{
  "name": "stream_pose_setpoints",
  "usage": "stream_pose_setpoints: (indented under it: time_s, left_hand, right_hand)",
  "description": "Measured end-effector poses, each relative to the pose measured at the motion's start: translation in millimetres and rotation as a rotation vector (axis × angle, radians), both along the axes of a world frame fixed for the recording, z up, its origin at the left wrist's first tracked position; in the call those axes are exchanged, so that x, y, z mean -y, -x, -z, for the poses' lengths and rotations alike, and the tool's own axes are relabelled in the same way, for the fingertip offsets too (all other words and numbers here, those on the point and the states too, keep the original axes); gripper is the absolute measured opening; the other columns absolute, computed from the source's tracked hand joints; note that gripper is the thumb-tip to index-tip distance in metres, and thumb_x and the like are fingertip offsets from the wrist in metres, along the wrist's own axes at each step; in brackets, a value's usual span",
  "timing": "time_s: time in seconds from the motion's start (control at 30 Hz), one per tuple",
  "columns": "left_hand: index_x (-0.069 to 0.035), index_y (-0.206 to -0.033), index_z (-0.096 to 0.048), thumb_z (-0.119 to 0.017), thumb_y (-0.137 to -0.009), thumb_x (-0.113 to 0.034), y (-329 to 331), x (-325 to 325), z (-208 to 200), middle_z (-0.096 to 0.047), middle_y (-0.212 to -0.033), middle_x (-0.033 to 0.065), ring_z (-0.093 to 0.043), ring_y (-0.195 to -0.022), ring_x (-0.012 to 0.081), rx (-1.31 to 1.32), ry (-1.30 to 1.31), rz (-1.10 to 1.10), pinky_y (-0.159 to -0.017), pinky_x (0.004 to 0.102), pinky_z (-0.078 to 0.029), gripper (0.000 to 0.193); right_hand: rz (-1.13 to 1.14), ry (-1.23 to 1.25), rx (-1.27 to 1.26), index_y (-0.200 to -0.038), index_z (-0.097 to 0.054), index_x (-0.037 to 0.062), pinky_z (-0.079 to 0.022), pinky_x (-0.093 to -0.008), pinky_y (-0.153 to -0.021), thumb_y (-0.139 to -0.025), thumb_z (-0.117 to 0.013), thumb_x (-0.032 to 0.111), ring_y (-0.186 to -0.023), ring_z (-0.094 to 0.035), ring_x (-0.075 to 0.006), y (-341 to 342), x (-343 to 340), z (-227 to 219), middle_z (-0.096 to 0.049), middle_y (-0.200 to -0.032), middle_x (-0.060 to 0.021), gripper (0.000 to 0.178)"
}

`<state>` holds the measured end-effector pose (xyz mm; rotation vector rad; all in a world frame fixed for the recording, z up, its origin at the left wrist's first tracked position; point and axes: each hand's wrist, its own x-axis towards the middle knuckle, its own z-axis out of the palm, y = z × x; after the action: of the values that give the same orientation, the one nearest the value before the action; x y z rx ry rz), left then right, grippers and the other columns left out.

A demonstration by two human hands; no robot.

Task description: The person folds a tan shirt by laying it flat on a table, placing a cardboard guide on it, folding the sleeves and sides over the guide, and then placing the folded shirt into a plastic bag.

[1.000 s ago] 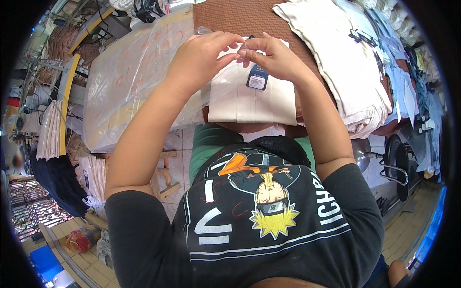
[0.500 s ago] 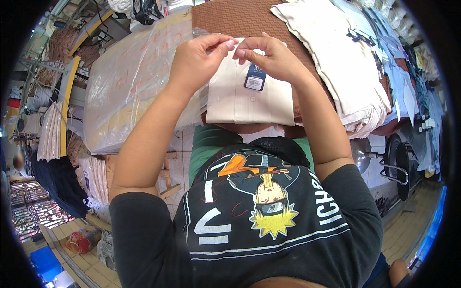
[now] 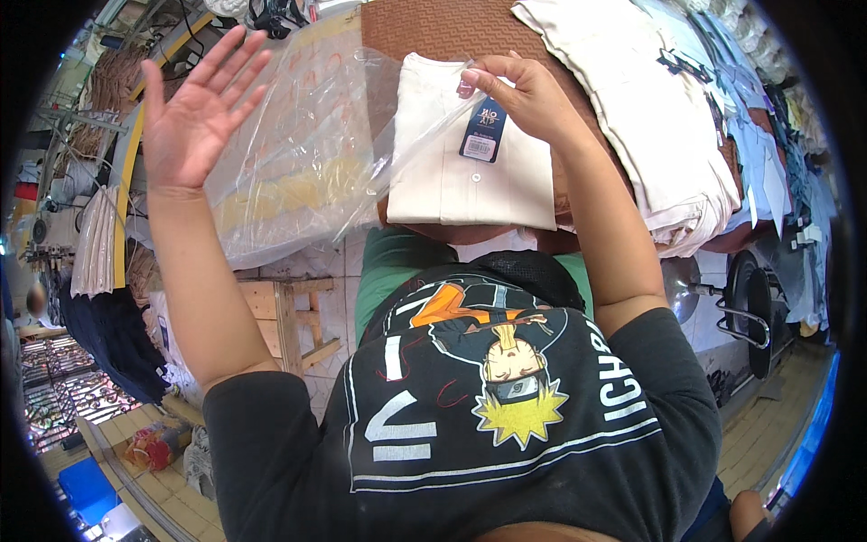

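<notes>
A folded cream button-front shirt (image 3: 424, 181) lies flat on the brown table covering close before me. A dark blue hang tag (image 3: 482, 131) rests on its front. My right hand (image 3: 528, 99) is over the shirt's collar end, thumb and fingers pinched on the edge of a clear plastic bag (image 3: 298, 172). That plastic spreads left across the table, and its raised edge slants over the shirt's left side. Off to the left, my left hand (image 3: 194, 122) is lifted with fingers spread and palm showing, nothing in it.
Cream garments (image 3: 623, 108) lie stacked on the table's right, with light blue garments (image 3: 750, 117) beyond them. Brown textured covering (image 3: 397, 32) shows behind the shirt. Below the table's left end stands a wooden frame (image 3: 284, 312). Packed garments (image 3: 95, 239) sit at far left.
My left hand has moved away from the right hand, out to the left, and its fingers have spread. The plastic's edge is now drawn across the shirt's left side to my right hand.
</notes>
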<state>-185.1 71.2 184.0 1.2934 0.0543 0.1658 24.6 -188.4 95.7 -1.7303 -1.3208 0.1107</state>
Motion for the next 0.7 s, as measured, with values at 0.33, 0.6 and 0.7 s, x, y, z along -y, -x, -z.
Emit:
stream_pose_setpoints:
  time_s: [0.33, 0.6, 0.7]
  left_hand:
    - [-0.011, -0.111, -0.062, -0.067, -0.081, -0.038, -31, 85, 78, -0.063, -0.1, -0.0029, -0.055, -0.088, 0.0059, -0.453, -0.597, 0.056, -0.076, 0.0247, -0.044, 0.041]
    - [-0.016, -0.111, -0.064, -0.067, -0.08, -0.041, -4, -81, -10, -0.057, -0.087, -0.0083, -0.045, -0.069, 0.0029, -0.607, -0.95, -0.287, -0.063, 0.0187, -0.036, 0.04]
    - [-0.018, -0.112, -0.065, -0.065, -0.08, -0.043, -4, -206, -67, -0.063, -0.107, -0.0029, -0.052, -0.098, 0.0122, -0.523, -1.154, -0.452, -0.081, 0.0268, -0.039, 0.04]
  right_hand:
    - [0.13, 0.069, 0.001, -0.099, -0.068, 0.011, -0.042, -0.0378, -0.092, -0.088, -0.058, 0.038, -0.096, -0.059, -0.0265, -5, 14, 14, -0.067, -0.091, -0.0111, 0.031]
    - [0.579, 0.527, -0.747, -0.097, -0.063, -0.0003, -0.052, -0.0267, -0.059, -0.086, -0.06, 0.044, -0.065, -0.063, -0.0149, 12, 117, 26, -0.066, -0.08, -0.0096, 0.046]
    - [0.397, 0.477, -1.065, -0.092, -0.063, -0.002, -0.05, -0.0246, -0.055, -0.083, -0.063, 0.045, -0.063, -0.061, -0.0125, 34, 116, 51, -0.065, -0.078, -0.0095, 0.048]
